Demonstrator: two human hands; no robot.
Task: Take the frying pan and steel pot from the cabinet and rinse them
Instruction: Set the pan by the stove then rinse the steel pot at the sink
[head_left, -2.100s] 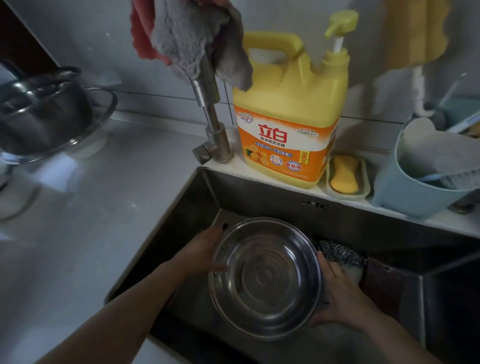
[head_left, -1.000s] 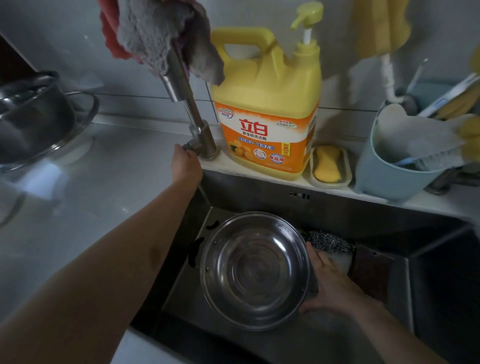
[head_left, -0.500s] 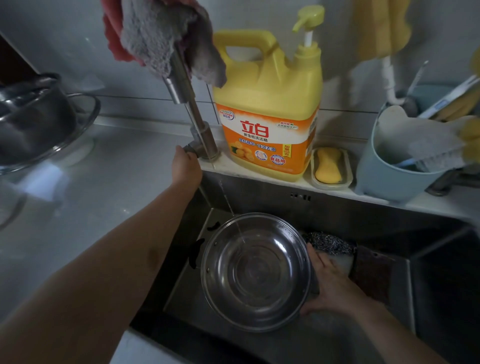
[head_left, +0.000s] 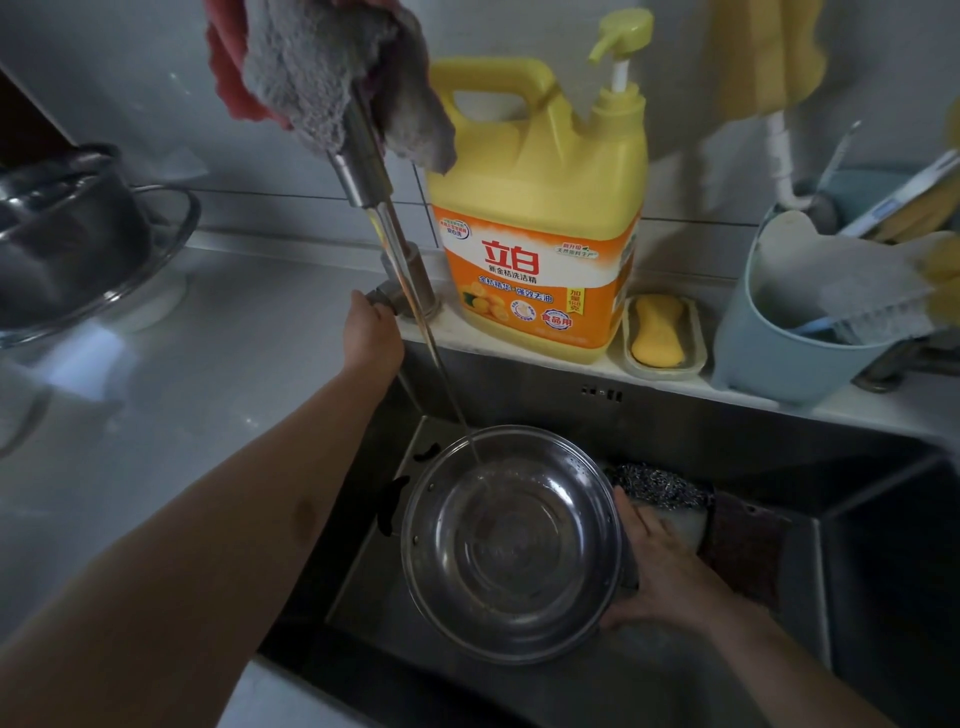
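A steady stream of water (head_left: 451, 396) now runs from the tap (head_left: 371, 179) into the steel pot (head_left: 511, 543); half a second ago it was only a thin trickle. My left hand (head_left: 371, 332) has stayed on the tap's handle at the base, but the fingers are hidden behind the back of the hand, so I cannot tell how they close. My right hand (head_left: 662, 569) still grips the pot's right rim, holding it tilted in the sink (head_left: 675, 421). A black handle (head_left: 390, 506) peeks out left of the pot, mostly covered. Cloths (head_left: 322, 67) hide the tap's top. The scrubber (head_left: 657, 486) behind my right hand is partly hidden.
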